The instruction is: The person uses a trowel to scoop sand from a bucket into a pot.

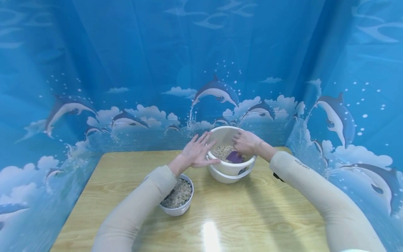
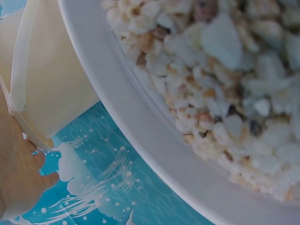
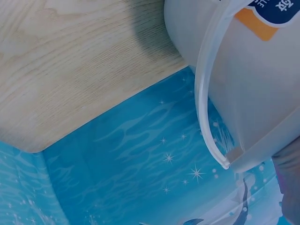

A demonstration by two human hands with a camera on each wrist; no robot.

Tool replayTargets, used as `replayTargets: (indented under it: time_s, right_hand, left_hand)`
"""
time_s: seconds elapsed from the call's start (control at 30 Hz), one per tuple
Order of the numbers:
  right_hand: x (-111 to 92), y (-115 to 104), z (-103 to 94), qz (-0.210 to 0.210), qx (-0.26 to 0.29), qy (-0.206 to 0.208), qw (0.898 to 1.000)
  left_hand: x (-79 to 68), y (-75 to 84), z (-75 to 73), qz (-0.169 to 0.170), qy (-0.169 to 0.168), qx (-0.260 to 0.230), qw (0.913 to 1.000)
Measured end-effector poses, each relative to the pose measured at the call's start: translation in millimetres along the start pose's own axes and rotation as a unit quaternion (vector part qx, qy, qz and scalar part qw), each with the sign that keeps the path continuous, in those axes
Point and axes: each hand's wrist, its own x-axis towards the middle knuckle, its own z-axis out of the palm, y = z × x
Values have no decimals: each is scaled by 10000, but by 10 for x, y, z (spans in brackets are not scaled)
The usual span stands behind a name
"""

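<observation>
A white bucket holding small pale pebbles stands near the back of the table. Its handle hangs down along the outside. My right hand reaches over the rim with curled fingers and grips a purple scoop, whose blade sits in the pebbles; its grip is hidden by the hand. At the bucket's left rim is my left hand, fingers spread and touching the side. Below my left wrist stands a white bowl full of coarser mixed gravel.
The wooden table ends at the back against a blue dolphin-print curtain, which also encloses both sides. My left forearm passes over part of the bowl.
</observation>
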Motion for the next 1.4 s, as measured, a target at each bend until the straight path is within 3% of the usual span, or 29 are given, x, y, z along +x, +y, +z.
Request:
replayTargets:
  time_s: [0.57, 1.4]
  right_hand:
    - [-43, -23, 4, 197, 239, 44, 9995]
    - [-56, -61, -76, 110, 509, 244, 9983]
  left_hand:
    - [14, 7, -4, -40, -3, 140, 9999]
    - [19, -16, 16, -61, -73, 131, 9999]
